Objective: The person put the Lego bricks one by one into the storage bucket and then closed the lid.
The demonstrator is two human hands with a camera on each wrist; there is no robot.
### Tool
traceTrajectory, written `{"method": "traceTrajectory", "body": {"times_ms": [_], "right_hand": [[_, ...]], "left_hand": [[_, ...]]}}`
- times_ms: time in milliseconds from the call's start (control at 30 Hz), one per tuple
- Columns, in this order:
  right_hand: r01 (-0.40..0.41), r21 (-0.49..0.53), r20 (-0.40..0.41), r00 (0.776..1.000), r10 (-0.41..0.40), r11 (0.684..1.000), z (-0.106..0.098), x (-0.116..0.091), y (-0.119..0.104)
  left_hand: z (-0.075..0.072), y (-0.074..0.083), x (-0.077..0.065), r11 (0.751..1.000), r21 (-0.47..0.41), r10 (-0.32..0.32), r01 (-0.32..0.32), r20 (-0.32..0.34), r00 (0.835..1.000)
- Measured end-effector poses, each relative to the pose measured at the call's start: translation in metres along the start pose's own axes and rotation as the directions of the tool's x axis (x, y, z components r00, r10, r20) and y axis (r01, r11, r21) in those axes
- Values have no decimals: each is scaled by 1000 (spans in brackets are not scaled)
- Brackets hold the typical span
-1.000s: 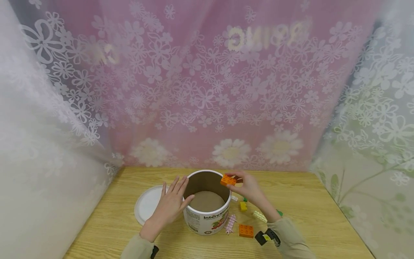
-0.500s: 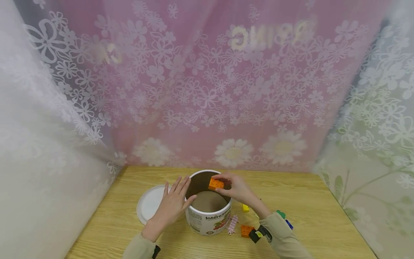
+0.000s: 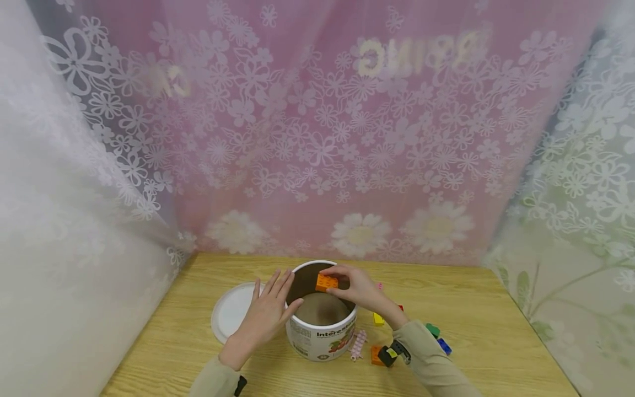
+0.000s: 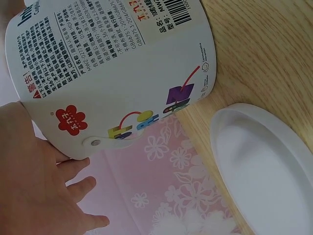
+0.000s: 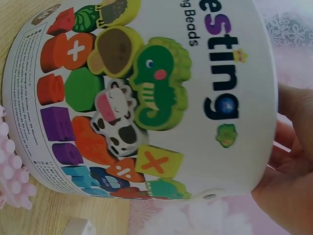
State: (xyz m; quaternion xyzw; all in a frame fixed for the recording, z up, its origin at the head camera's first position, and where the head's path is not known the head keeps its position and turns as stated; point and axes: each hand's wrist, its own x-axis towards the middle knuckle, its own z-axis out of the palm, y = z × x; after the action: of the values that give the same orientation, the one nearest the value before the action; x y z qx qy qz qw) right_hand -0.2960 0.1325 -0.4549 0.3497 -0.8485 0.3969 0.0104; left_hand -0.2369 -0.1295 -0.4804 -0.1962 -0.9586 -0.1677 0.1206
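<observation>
A white printed bucket [image 3: 308, 337] without its lid stands on the wooden table, its brown inside visible from above. My right hand [image 3: 358, 286] pinches an orange toy brick [image 3: 326, 282] between thumb and fingers, over the bucket's mouth near the right rim. My left hand [image 3: 268, 309] rests at the left rim with its fingers straight and spread. In the left wrist view the left fingers [image 4: 78, 188] show beside the bucket's upper edge. The right wrist view shows the bucket's printed side [image 5: 146, 112], which hides the brick.
A white lid [image 3: 229, 314] lies left of the bucket. To the right are a pink knobbly strip [image 3: 358, 345], another orange brick [image 3: 376, 355], a yellow brick [image 3: 378, 319], a green piece [image 3: 432, 330] and a blue brick [image 3: 444, 346]. Floral curtains hang behind and at both sides.
My right hand has carried the orange brick leftward from the bucket's right rim to over its opening. The left hand has stayed at the left rim.
</observation>
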Motion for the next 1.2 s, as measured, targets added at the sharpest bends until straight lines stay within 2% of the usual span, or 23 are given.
{"method": "traceTrajectory", "body": {"times_ms": [367, 567, 667, 867, 1100, 1200], "right_hand": [[18, -123, -42, 999, -23, 992, 7, 3, -1], [25, -217, -59, 997, -39, 976, 10, 2, 0], [26, -227, -66, 997, -42, 974, 11, 1, 0], [27, -179, -115, 992, -48, 984, 12, -1, 1], [21, 33, -137, 990, -16, 999, 9, -5, -1], [38, 72, -156, 987, -26, 997, 6, -6, -5]], "left_hand": [[-1, 0, 0, 1000, -2, 1, -1, -5, 1000], [-2, 0, -2, 1000, -8, 6, -7, -1, 1000], [-2, 1, -2, 1000, -9, 8, -8, 0, 1000], [-1, 0, -2, 1000, -14, 11, -12, -10, 1000], [0, 0, -2, 1000, -18, 18, -19, -24, 1000], [-1, 1, -2, 1000, -13, 11, -11, -18, 1000]]}}
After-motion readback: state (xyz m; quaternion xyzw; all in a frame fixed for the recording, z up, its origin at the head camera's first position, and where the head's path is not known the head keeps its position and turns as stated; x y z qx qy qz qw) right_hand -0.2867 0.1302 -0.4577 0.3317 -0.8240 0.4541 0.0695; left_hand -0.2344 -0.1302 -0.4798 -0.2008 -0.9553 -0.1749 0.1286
